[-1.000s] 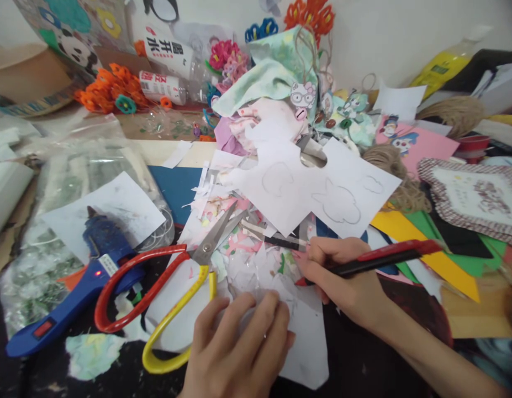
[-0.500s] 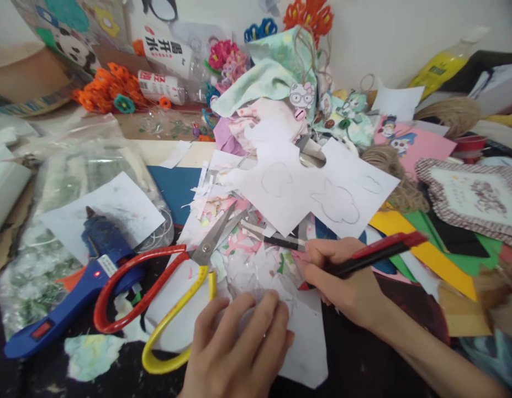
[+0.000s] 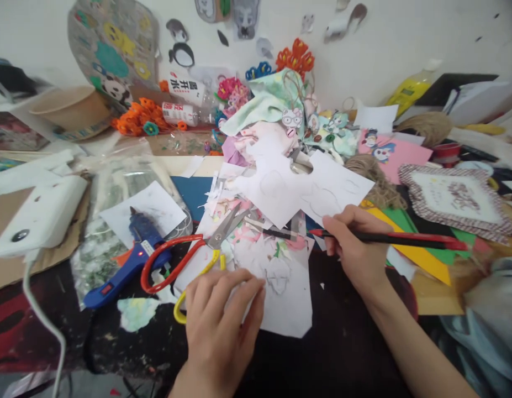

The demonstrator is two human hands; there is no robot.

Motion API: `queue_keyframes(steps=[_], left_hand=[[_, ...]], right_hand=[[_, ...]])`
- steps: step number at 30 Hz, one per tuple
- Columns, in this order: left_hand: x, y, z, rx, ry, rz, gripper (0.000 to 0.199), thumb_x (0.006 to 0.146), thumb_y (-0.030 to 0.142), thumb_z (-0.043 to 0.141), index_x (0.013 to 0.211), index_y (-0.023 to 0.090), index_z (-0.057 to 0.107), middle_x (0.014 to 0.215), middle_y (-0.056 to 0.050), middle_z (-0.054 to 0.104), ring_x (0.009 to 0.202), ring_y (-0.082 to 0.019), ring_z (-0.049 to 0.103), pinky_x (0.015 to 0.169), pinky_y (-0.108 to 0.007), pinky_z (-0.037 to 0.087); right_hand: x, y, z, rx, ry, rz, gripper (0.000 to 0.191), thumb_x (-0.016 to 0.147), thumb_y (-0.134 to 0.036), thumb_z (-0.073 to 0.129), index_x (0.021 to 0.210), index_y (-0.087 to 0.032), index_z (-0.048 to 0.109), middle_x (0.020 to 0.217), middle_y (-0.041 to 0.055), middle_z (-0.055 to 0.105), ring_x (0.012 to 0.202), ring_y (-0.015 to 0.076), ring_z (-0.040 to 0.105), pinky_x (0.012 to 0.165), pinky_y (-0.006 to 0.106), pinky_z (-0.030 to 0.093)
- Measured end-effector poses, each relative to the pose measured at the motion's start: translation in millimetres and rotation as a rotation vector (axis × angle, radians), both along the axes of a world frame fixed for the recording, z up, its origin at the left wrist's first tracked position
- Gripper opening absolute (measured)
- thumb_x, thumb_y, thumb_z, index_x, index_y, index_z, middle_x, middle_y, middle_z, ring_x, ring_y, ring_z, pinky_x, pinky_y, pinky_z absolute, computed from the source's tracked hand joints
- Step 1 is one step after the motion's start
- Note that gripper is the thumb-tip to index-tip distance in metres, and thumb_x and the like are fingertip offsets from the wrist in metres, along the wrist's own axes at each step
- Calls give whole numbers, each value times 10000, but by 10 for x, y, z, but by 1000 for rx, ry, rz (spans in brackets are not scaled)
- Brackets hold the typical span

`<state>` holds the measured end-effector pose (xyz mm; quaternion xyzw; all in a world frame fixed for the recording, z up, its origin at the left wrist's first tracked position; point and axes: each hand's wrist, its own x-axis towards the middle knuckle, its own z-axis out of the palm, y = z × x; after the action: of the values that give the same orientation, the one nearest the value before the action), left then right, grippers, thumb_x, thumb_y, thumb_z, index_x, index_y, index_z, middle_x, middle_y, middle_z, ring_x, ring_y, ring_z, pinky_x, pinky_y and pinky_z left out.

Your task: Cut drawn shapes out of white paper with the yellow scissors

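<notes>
My right hand (image 3: 357, 246) is closed around a red and black pencil (image 3: 421, 239), which lies nearly level above the table with its red tip to the left. My left hand (image 3: 226, 309) rests with loosely bent fingers, holding nothing, at the left edge of a white paper sheet (image 3: 289, 318). A faint pencil sketch (image 3: 278, 276), like a head with spiky hair, shows on that sheet. Touching or close by my left fingers are scissors (image 3: 214, 240) with a red and a yellow handle, their blades apart. Paper scraps (image 3: 243, 243) lie above the sheet.
A blue glue gun (image 3: 135, 265) with a lit red light lies left on a plastic bag. Behind are cut white sheets (image 3: 276, 193) with outlines, fabric (image 3: 264, 105) and twine (image 3: 378, 177). A white device (image 3: 40, 215) with a cable stands far left; coloured paper (image 3: 429, 257) lies right.
The view has shifted up, showing more wall and the left table side. My right hand has lifted off the sheet and the pencil lies flatter. My left hand has drawn back, uncovering the sketch.
</notes>
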<state>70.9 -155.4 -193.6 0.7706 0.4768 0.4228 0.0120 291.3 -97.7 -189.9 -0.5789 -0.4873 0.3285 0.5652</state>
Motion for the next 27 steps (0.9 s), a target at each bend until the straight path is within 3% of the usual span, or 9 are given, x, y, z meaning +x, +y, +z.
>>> queue_keyframes(steps=[3,7,11,27], left_hand=[[-6,13,65,-76,201,-10,178,853,198,689,1028,223,671,968,-32,718,887,-219,587,797,-382,407],[92,27,123,-294,432,-34,439,833,377,714,1203,180,581,1116,-86,667,993,-285,565,826,-425,433],[191,50,155,-380,544,-32,462,842,399,693,1210,154,558,1107,-99,627,1001,-297,544,851,-457,446],[195,140,149,-449,436,-158,381,803,297,740,1098,171,535,1085,-69,597,997,-282,508,825,-449,456]], right_hand=[[5,-11,0,-25,-21,93,364,832,-302,683,548,-222,472,419,-53,511,353,86,440,410,260,321],[-6,-39,-11,-79,-128,285,354,837,-311,677,555,-203,492,421,-53,522,365,78,460,423,239,347],[4,-52,-31,-64,-139,305,332,852,-326,663,586,-195,516,429,-60,513,377,73,462,435,229,356],[33,-48,-64,-50,-176,274,338,847,-335,662,586,-198,497,444,-56,507,412,76,465,457,229,360]])
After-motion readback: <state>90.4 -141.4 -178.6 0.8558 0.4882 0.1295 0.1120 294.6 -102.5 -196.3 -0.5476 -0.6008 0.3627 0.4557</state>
